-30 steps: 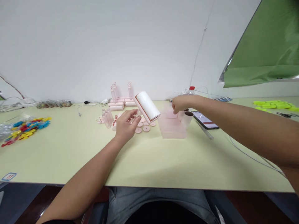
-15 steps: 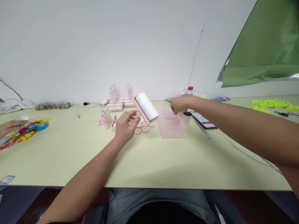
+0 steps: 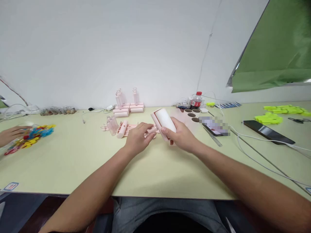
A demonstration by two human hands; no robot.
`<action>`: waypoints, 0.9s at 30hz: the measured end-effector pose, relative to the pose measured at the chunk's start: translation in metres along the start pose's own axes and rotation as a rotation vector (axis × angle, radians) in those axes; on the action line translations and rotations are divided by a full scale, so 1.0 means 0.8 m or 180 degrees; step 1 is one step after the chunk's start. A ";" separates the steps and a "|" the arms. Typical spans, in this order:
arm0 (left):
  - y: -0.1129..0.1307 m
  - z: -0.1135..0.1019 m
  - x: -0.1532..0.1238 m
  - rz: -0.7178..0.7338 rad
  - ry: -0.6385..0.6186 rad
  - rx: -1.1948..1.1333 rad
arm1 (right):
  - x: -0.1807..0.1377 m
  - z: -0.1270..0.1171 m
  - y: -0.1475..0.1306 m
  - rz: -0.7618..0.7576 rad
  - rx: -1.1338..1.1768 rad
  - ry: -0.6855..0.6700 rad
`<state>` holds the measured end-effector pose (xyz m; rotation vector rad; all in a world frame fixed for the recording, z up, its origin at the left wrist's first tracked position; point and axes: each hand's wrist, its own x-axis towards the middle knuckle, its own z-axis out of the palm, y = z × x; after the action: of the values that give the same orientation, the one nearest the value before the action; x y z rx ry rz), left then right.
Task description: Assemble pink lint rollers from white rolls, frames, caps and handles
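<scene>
my right hand (image 3: 182, 138) is clenched around the smooth white paper lint roller cylinder (image 3: 163, 119), held just above the pale green bench (image 3: 155, 171) in front of me. its long axis slants from my palm up and away to the left, far end tipped toward the wall. my left hand (image 3: 139, 139) pinches the slim pink plastic handle (image 3: 152, 130), which runs out sideways to the left; brown cardboard tubes (image 3: 191, 115) and glossy pink plastic parts (image 3: 121, 111) sit behind.
</scene>
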<state>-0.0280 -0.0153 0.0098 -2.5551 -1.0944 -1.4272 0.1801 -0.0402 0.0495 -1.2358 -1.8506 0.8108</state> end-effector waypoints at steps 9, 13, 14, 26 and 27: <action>0.000 -0.018 0.008 -0.0269 -0.0361 -0.1118 | -0.025 0.030 0.046 -0.0833 0.0069 -0.0009; 0.002 -0.025 0.011 -0.0605 -0.0711 -0.1771 | -0.025 0.030 0.043 -0.0744 0.0321 -0.0190; 0.002 -0.026 0.012 -0.0812 -0.0797 -0.1929 | -0.024 0.030 0.043 -0.0676 0.0411 -0.0197; -0.022 -0.023 0.015 -0.2083 -0.1685 -0.2697 | -0.008 0.029 0.069 -0.0159 0.0653 -0.0763; -0.021 -0.021 0.014 -0.2092 -0.1738 -0.2721 | -0.007 0.023 0.070 -0.0197 0.0556 -0.1005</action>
<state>-0.0463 -0.0016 0.0227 -3.5461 -1.8604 -1.6009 0.1914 -0.0285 -0.0069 -0.9789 -2.0036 1.1601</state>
